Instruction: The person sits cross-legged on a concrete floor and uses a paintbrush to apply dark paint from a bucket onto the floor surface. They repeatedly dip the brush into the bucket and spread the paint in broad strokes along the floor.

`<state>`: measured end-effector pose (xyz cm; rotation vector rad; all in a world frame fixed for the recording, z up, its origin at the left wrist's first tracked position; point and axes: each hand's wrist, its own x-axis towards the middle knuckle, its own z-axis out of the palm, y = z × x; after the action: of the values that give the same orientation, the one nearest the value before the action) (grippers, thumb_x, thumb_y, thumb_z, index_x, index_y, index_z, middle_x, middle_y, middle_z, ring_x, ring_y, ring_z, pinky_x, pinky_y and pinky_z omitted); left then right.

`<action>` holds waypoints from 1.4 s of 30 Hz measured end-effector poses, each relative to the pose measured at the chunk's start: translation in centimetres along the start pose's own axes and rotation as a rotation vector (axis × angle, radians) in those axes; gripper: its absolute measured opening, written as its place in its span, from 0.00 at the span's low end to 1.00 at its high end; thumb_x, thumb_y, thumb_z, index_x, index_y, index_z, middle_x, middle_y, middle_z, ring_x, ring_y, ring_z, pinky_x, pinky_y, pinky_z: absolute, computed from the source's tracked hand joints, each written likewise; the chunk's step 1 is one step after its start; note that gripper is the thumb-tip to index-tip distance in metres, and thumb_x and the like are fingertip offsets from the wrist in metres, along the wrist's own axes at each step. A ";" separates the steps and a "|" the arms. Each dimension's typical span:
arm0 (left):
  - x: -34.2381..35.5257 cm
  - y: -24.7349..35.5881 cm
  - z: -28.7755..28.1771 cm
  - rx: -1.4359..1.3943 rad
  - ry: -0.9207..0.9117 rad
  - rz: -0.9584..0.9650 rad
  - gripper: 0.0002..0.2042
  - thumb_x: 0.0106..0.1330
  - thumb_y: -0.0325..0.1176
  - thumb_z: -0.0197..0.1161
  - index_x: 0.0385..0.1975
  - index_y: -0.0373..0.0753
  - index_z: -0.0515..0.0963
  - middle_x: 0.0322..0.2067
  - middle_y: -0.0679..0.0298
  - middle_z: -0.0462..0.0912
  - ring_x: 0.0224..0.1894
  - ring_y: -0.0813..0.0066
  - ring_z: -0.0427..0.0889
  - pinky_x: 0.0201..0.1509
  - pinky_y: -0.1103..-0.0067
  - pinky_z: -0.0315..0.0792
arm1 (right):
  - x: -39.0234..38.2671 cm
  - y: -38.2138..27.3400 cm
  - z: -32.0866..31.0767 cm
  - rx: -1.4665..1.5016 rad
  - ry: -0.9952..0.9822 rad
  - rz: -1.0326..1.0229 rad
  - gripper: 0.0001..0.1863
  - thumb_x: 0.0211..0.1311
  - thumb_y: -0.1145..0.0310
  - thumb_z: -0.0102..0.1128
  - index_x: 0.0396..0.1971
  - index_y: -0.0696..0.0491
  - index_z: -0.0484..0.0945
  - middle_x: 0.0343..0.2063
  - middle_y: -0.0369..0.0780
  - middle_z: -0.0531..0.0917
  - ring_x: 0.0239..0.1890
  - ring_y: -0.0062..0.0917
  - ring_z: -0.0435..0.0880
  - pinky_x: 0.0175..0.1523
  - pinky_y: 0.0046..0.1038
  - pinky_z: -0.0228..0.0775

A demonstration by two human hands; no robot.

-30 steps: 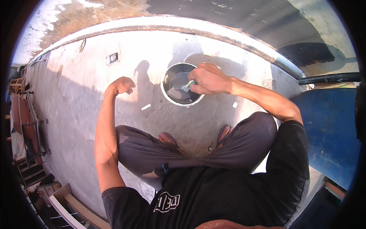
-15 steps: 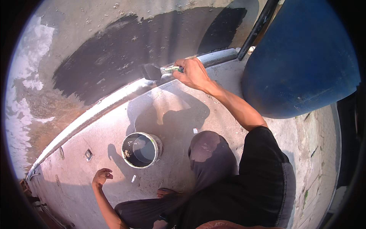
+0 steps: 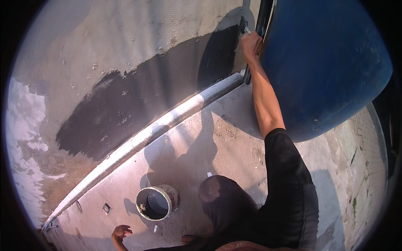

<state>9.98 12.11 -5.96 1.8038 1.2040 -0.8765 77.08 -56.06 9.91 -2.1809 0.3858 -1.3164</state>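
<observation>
My right hand (image 3: 251, 43) is closed around the brush (image 3: 246, 28) at the wall's (image 3: 138, 33) right edge, close beside the black pipe (image 3: 264, 16) and blue drum (image 3: 322, 71); I'd say cramped elbow room could make a stroke slip and smear them. The bristles (image 3: 243, 22) look dark, the handle (image 3: 247, 31) pale. My left hand (image 3: 121, 231), slack and empty, hangs over the floor (image 3: 238, 154) near the bucket (image 3: 172, 195)

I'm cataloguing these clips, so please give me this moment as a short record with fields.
Right hand: holds a flat, dark-bristled paintbrush at the rough grey wall; contact unclear
Left hand: empty, fingers loosely bent
Container: round off-white bucket with grey liquid, on the concrete floor
Wall coating: broad, ragged-edged dark-grey patch
Beside right forearm: large, rounded blue object
</observation>
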 end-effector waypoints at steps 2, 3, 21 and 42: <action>1.1 -1.3 -0.7 -0.032 -0.026 0.038 0.14 0.67 0.38 0.52 0.48 0.41 0.77 0.32 0.64 0.87 0.36 0.74 0.84 0.44 0.70 0.67 | 0.6 0.1 1.7 -0.005 -0.040 -0.052 0.11 0.55 0.68 0.58 0.30 0.61 0.83 0.27 0.57 0.83 0.34 0.51 0.85 0.41 0.46 0.77; 1.6 -1.2 -0.7 -0.019 -0.004 0.037 0.14 0.67 0.38 0.52 0.48 0.41 0.77 0.32 0.64 0.87 0.36 0.74 0.84 0.43 0.70 0.67 | 1.1 0.2 2.2 -0.018 -0.057 -0.083 0.10 0.56 0.69 0.57 0.29 0.60 0.83 0.27 0.57 0.83 0.34 0.51 0.85 0.41 0.46 0.77; 1.7 -0.2 -0.8 0.010 -0.025 0.044 0.14 0.66 0.34 0.53 0.49 0.40 0.76 0.34 0.65 0.87 0.39 0.74 0.84 0.45 0.71 0.67 | -2.4 -3.7 3.1 0.076 -0.052 -0.046 0.07 0.55 0.73 0.57 0.25 0.61 0.81 0.25 0.54 0.84 0.32 0.50 0.85 0.40 0.45 0.77; -1.6 1.2 -0.1 0.040 0.045 0.086 0.19 0.58 0.35 0.57 0.50 0.40 0.78 0.36 0.65 0.88 0.41 0.73 0.85 0.47 0.70 0.67 | 1.0 -0.5 -0.3 -0.006 0.005 0.010 0.10 0.56 0.69 0.58 0.29 0.60 0.83 0.29 0.53 0.84 0.35 0.48 0.85 0.42 0.43 0.76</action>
<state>10.65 11.19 -4.25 1.9016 1.1355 -0.8205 77.30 -56.21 11.04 -2.1781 0.4036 -1.3175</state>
